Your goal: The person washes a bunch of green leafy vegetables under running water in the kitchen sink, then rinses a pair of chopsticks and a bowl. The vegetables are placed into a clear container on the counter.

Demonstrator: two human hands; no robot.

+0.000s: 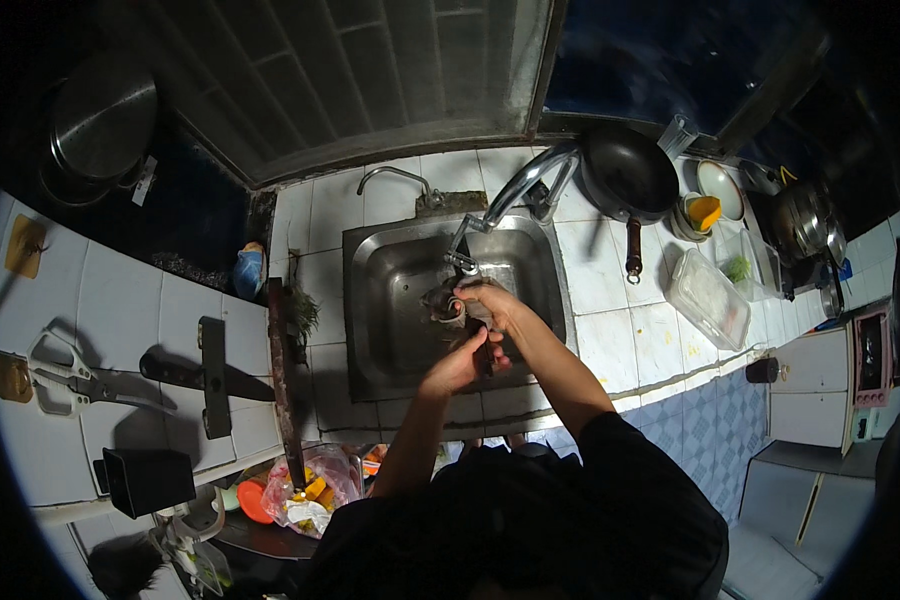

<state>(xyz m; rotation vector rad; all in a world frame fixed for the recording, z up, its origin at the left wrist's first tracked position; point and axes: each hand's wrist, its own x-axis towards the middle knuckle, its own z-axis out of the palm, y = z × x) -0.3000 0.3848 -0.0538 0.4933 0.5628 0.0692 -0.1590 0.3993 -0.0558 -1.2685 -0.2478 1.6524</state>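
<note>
Both hands are together over the stainless steel sink (397,300), just below the spout of the chrome faucet (521,184). My right hand (491,302) grips a wet-looking, grey-brown thing (444,304) with a pale curled edge; I cannot tell what it is. Lower down, my left hand (461,364) has its thumb and fingers around a dark, narrow thing (486,352), which reaches up towards my right hand. Whether the two things are joined is hidden by the fingers.
Right of the sink stand a black wok (628,176), a bowl with an orange piece (703,213) and a clear plastic box (709,298). A second, thin tap (394,176) rises behind. Scissors (64,375) and a black-handled knife (202,379) hang left. A bag of scraps (311,487) sits below.
</note>
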